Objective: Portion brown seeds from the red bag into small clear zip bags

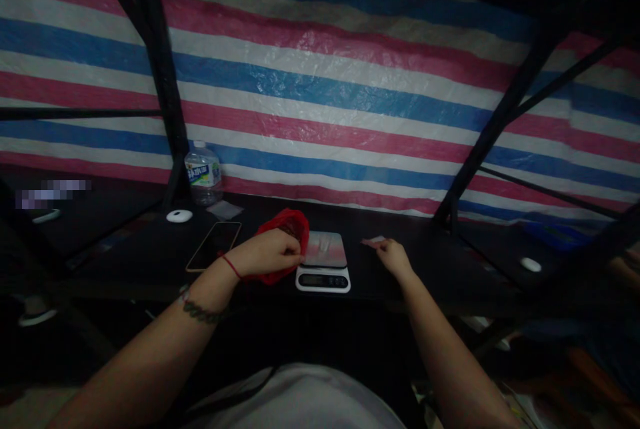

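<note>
My left hand is closed in a pinch at the right edge of a red plastic bag. Something brown shows inside the bag's mouth; whatever the fingers hold is hidden. Just right of it stands a white kitchen scale with a shiny metal plate and a dark display. On that plate lies a small clear packet, too blurred to make out fully. Beyond the scale's right side, my right hand pinches a small pale flat piece just above the dark table.
A phone lies left of the bag. Behind it are a clear plastic bottle, a pale flat sheet and a round white object. Dark metal posts flank the table; a striped tarp hangs behind.
</note>
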Tool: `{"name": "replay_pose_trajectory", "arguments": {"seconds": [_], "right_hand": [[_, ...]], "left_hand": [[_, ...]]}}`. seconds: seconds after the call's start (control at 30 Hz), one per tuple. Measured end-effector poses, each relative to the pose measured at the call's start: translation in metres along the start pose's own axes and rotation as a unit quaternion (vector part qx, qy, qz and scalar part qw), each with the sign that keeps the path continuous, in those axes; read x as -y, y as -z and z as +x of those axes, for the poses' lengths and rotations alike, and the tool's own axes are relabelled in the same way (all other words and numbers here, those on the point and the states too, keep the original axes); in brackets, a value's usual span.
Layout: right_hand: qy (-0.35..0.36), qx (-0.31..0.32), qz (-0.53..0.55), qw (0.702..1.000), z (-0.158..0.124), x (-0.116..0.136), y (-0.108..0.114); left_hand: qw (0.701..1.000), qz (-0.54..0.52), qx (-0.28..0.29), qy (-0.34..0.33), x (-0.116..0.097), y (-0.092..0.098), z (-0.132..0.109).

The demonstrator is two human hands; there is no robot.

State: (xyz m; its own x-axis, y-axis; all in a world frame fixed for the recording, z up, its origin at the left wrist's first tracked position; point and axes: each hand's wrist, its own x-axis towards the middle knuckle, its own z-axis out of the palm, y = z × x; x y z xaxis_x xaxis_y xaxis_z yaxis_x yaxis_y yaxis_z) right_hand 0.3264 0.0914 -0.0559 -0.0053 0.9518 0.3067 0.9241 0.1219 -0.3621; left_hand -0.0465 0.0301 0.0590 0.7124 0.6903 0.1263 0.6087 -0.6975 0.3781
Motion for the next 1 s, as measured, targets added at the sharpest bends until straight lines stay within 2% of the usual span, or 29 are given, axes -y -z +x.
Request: {"name": "replay_pose_trajectory", "arguments": {"seconds": [0.1,0.2,0.43,0.53,0.67,0.8,0.87,0.93,1.0], "right_hand": [[0.0,0.032,-0.034,0.999,0.001,-0.004,-0.007],[0.014,0.031,-0.028,0.999,0.002,-0.005,-0.006],[0.115,0.083,0.099,0.985,-0.002,0.002,-0.005],[0.148,0.102,0.114,0.977,-0.004,0.007,-0.003],[0.132,0.123,0.058,0.982,-0.002,0.012,0.001],[0.111,0.031,-0.029,0.993,0.005,0.018,-0.007],[0.111,0.005,-0.051,0.992,0.007,0.022,-0.017],[0.107,0.019,-0.066,0.992,0.008,0.026,-0.027],[0.088,0.071,-0.082,0.99,0.008,0.029,-0.035]], "left_hand": [[1.0,0.002,0.009,0.007,0.0,0.003,-0.001],[1.0,-0.002,0.017,0.013,0.002,0.005,-0.002],[0.999,-0.012,0.019,0.034,0.003,0.01,-0.006],[0.999,-0.021,0.029,0.032,0.003,0.012,-0.007],[0.998,-0.025,0.041,0.035,0.003,0.013,-0.006],[0.998,-0.033,0.047,0.039,0.005,0.013,-0.006],[0.998,-0.032,0.044,0.039,0.005,0.012,-0.006],[0.998,-0.028,0.044,0.04,0.005,0.01,-0.006],[0.998,-0.023,0.047,0.039,0.005,0.009,-0.006]]}}
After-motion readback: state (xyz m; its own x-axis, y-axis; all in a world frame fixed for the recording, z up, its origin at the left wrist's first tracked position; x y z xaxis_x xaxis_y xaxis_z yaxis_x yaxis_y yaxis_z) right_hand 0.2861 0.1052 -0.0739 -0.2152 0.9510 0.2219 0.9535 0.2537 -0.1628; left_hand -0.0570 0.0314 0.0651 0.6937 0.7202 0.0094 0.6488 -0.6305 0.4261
